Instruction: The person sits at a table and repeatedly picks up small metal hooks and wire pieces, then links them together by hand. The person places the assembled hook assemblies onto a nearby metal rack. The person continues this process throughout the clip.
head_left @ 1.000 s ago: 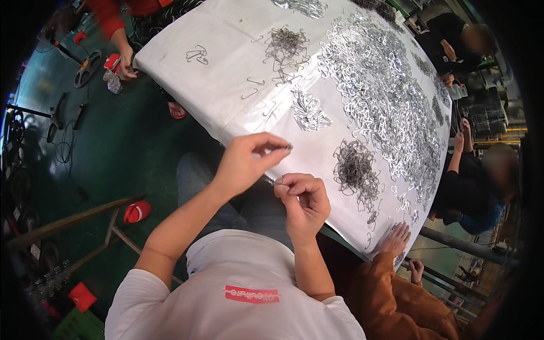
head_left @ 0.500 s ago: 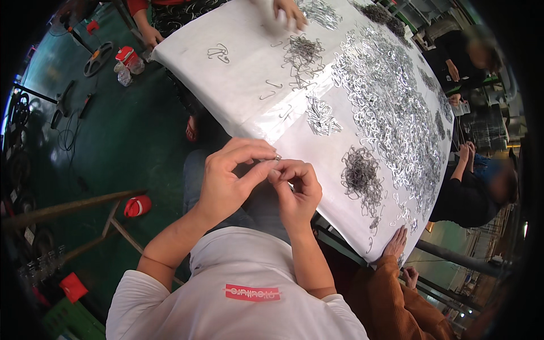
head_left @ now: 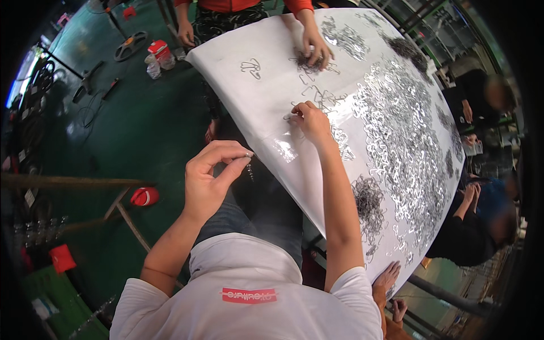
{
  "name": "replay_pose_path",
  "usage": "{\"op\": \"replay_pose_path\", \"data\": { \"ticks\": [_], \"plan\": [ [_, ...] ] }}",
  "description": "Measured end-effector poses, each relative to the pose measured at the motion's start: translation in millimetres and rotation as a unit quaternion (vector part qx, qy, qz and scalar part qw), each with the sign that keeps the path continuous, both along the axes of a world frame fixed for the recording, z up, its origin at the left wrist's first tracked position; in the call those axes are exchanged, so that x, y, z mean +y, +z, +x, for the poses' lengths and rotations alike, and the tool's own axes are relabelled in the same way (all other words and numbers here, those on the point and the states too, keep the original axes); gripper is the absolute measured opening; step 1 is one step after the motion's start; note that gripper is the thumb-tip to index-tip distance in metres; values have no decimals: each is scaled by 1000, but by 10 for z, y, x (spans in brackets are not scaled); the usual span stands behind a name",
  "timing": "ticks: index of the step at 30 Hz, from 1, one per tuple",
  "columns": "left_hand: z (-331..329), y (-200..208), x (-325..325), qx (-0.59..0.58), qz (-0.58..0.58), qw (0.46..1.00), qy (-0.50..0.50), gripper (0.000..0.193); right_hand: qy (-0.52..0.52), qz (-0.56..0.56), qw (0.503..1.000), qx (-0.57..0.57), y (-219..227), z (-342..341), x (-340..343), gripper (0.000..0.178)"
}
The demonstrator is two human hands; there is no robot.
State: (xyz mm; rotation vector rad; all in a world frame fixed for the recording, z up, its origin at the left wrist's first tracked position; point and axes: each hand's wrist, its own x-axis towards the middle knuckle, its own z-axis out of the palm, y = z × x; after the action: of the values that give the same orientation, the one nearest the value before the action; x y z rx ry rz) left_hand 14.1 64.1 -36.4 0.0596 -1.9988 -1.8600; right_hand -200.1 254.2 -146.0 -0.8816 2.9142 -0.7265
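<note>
The left hand [head_left: 209, 181] is raised off the worktop [head_left: 266, 96], its grip pinching a small metal clip [head_left: 248, 164] between thumb and fingertips. The right hand [head_left: 309, 120] is out on the white sheet, fingers closed on loose wire clips [head_left: 323, 102] lying there. Another person's hand [head_left: 314, 48] is picking at a pile beyond.

Across the white table [head_left: 249, 96] from me sat a person in a red top [head_left: 238, 4], and another person in dark clothes [head_left: 479, 226] worked on my right. A red cap [head_left: 145, 196] lay on the green floor [head_left: 141, 124], near a clear bottle [head_left: 153, 67].
</note>
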Motion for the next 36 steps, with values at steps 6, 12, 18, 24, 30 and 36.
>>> {"op": "replay_pose_path", "data": {
  "ticks": [6,12,18,24,30,36],
  "plan": [
    [29,58,-108,-22,45,996,70,15,94,111,989,17,-37,-138,-102,12],
    [15,64,-194,-36,42,990,133,15,89,-267,914,-294,652,263,-460,10],
    [-6,71,-274,-43,29,974,220,15,176,-465,713,-493,1359,855,-949,9],
    [-26,109,-334,4,-10,943,333,21,179,-433,736,-488,1469,982,-1406,8],
    [-12,96,-558,24,-85,911,404,22,197,-451,770,-406,1383,1040,-1834,12],
    [11,39,-903,67,-88,870,481,25,238,-451,816,-272,1371,1168,-2374,14]
  ]
}}
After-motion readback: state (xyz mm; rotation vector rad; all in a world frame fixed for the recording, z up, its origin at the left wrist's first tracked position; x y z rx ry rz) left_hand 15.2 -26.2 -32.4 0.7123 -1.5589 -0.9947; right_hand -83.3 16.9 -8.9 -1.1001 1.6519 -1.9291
